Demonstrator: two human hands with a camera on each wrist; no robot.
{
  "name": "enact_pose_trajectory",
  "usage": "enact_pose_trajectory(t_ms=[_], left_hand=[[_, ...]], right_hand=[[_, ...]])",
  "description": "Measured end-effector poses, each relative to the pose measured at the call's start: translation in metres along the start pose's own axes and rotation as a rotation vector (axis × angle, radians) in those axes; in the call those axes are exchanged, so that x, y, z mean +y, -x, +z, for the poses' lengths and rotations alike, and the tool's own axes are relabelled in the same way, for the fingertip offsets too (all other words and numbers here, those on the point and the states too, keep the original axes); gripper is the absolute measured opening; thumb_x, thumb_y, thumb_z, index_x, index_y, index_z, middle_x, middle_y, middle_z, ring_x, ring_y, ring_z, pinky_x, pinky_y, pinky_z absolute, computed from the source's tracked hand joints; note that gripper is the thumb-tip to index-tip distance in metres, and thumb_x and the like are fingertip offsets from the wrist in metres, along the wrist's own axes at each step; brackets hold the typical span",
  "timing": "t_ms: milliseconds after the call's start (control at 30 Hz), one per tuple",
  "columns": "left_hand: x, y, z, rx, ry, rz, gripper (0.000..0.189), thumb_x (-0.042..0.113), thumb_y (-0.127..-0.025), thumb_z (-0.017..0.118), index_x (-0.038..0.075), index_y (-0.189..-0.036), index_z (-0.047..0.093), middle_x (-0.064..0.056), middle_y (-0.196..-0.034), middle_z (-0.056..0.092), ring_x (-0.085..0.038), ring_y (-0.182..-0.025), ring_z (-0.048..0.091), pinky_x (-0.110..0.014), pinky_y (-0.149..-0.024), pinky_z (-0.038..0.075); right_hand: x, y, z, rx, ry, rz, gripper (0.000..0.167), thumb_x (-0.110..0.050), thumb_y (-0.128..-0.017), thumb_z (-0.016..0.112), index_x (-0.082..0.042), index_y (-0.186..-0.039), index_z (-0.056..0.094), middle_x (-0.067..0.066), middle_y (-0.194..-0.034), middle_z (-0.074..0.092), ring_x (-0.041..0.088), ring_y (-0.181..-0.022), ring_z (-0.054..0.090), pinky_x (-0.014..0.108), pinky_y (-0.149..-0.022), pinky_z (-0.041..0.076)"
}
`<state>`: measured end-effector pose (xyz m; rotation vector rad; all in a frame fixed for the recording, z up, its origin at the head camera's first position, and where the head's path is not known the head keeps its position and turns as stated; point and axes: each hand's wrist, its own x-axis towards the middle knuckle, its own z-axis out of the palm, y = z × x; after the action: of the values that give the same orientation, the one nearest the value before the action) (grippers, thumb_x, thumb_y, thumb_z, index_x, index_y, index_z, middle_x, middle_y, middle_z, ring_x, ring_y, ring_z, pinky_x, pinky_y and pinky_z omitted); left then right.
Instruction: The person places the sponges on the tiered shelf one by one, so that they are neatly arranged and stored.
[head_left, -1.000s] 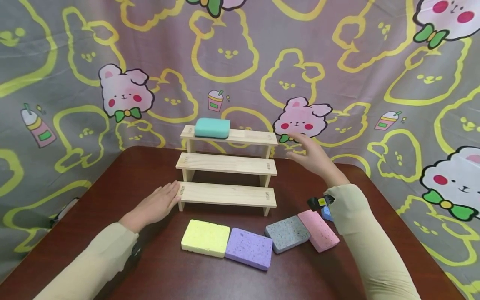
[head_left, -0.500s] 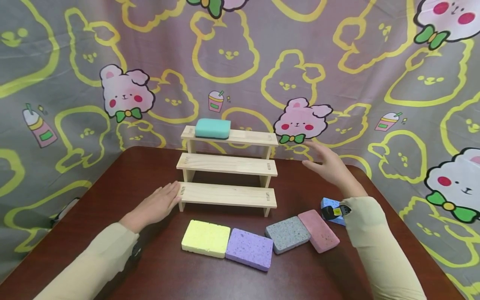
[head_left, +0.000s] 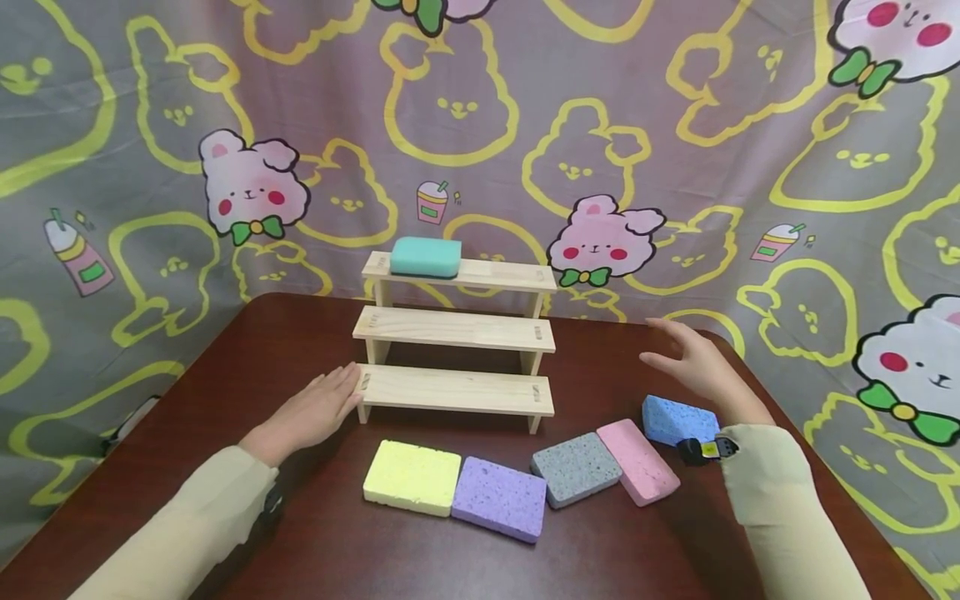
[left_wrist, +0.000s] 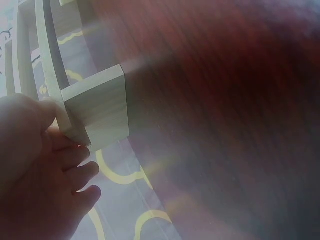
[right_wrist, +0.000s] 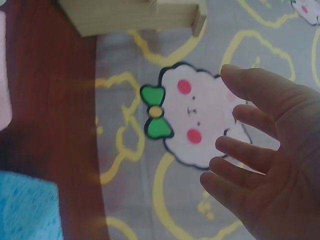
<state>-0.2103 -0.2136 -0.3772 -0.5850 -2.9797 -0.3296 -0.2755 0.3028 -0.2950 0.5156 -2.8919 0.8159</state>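
Observation:
A three-tier wooden shelf stand (head_left: 457,387) stands on the table. My left hand (head_left: 311,410) rests against the left end of its lowest tier, fingers fairly straight; the left wrist view shows the fingertips at the stand's side panel (left_wrist: 102,110). On the top tier, toward the left, sits a teal sponge (head_left: 425,257). My right hand (head_left: 697,367) hovers with nothing in it, fingers spread and loosely bent, behind and above a blue sponge (head_left: 675,419). In the right wrist view the blue sponge (right_wrist: 27,207) shows at lower left, apart from the hand.
In front of the stand lie a yellow sponge (head_left: 412,477), a purple sponge (head_left: 500,498), a grey sponge (head_left: 576,468) and a pink sponge (head_left: 638,462). A grey curtain (head_left: 480,100) with rabbit prints hangs behind the dark red table (head_left: 390,558).
My right hand has moved right and down, away from the top tier, uncovering the blue sponge. The left hand and the teal sponge have stayed in place.

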Motion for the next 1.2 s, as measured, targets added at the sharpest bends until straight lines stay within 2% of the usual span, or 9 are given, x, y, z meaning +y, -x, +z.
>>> enact_pose_trajectory(t_ms=[200,867,1067,1200], left_hand=[[0.000,0.000,0.001,-0.001,0.000,-0.005,0.051,0.020,-0.099,0.040,-0.016,-0.134,0.032,-0.029,-0.140,0.031,-0.042,-0.129,0.028,-0.052,-0.104,0.022],[0.002,0.001,-0.001,0.008,0.010,-0.001,0.050,0.019,-0.099,0.041,-0.016,-0.134,0.033,-0.030,-0.139,0.032,-0.042,-0.128,0.028,-0.052,-0.104,0.023],[0.002,0.001,-0.002,0.002,0.010,-0.002,0.050,0.020,-0.099,0.041,-0.015,-0.134,0.033,-0.030,-0.139,0.032,-0.042,-0.128,0.028,-0.052,-0.104,0.023],[0.002,0.001,-0.002,-0.002,0.012,-0.005,0.051,0.020,-0.099,0.041,-0.015,-0.134,0.033,-0.029,-0.140,0.031,-0.042,-0.129,0.028,-0.052,-0.104,0.023]], right_hand=[[0.021,0.012,0.002,0.003,0.012,0.021,0.068,-0.037,-0.087,0.062,0.001,-0.138,0.036,0.027,-0.137,0.035,0.048,-0.122,0.032,0.064,-0.093,0.029],[0.072,0.049,0.015,-0.070,0.000,0.123,0.063,-0.035,-0.087,0.063,0.003,-0.133,0.041,0.031,-0.133,0.037,0.049,-0.118,0.035,0.065,-0.085,0.036],[0.083,0.055,0.023,-0.120,-0.043,0.101,0.062,-0.029,-0.085,0.066,0.005,-0.130,0.044,0.032,-0.131,0.038,0.050,-0.117,0.035,0.065,-0.086,0.036],[0.090,0.059,0.027,-0.133,-0.029,0.072,0.060,-0.026,-0.083,0.069,0.006,-0.128,0.047,0.032,-0.127,0.042,0.049,-0.115,0.036,0.065,-0.086,0.035]])
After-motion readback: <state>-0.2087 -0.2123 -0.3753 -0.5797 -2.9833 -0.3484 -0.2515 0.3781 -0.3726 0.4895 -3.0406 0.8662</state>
